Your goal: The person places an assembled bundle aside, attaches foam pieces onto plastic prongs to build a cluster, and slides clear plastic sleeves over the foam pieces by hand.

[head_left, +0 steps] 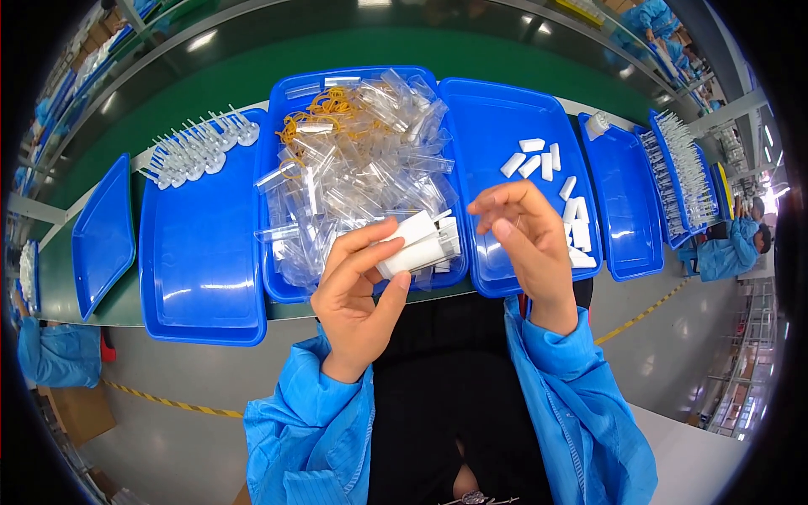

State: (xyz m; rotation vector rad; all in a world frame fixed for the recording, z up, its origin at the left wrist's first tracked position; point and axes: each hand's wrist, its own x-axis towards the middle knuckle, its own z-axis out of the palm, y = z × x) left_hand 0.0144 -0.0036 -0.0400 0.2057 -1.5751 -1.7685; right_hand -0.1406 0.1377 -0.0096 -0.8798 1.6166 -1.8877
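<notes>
My left hand (358, 295) is closed around a small bundle of white rectangular pieces (418, 246), held between the thumb and fingers. Clear plastic shows at the bundle's right end; how the parts fit together I cannot make out. To the right of it, my right hand (537, 246) is raised with its fingers bent and apart, and no object shows in it. Both hands are above the near part of a blue tray (271, 109) and its right neighbour. Clear plastic sleeves (353, 172) heap that tray, with yellow rubber bands (328, 108) among them at the back.
Loose white blocks (547, 167) lie in the blue tray (497, 97) on the right. Further left, another blue tray (202, 286) holds clear stemmed pieces (198, 150). More trays stand at both sides on the green bench (480, 50). Co-workers in blue (728, 248) are at the edges.
</notes>
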